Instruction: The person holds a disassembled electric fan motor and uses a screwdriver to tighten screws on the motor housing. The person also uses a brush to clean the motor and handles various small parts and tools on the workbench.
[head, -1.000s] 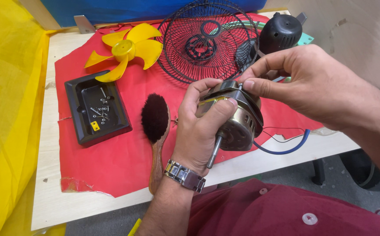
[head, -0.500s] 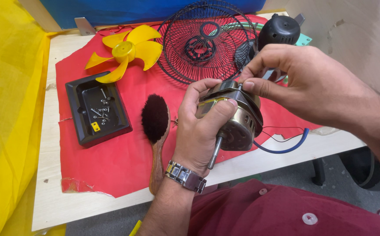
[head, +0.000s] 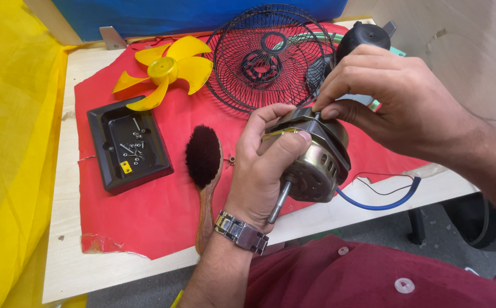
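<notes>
My left hand (head: 265,165), with a metal watch on its wrist, grips a round metal fan motor (head: 316,165) above the table's near edge. The motor's steel shaft (head: 279,201) points down toward me. My right hand (head: 390,100) reaches in from the right. Its thumb and fingertips pinch a small part at the motor's top edge; the part itself is hidden by the fingers. A blue cable (head: 382,202) and thin wires trail from the motor to the right.
A red cloth (head: 162,205) covers a wooden table (head: 65,188). On it lie a yellow fan blade (head: 165,71), a black wire fan guard (head: 270,57), a black tray (head: 127,142) with screws, and a wooden-handled brush (head: 204,171). A black housing (head: 365,37) sits behind my right hand. Yellow fabric hangs at left.
My right hand's fingers have shifted slightly at the motor's top edge. My left hand keeps its grip on the motor, which stays in place.
</notes>
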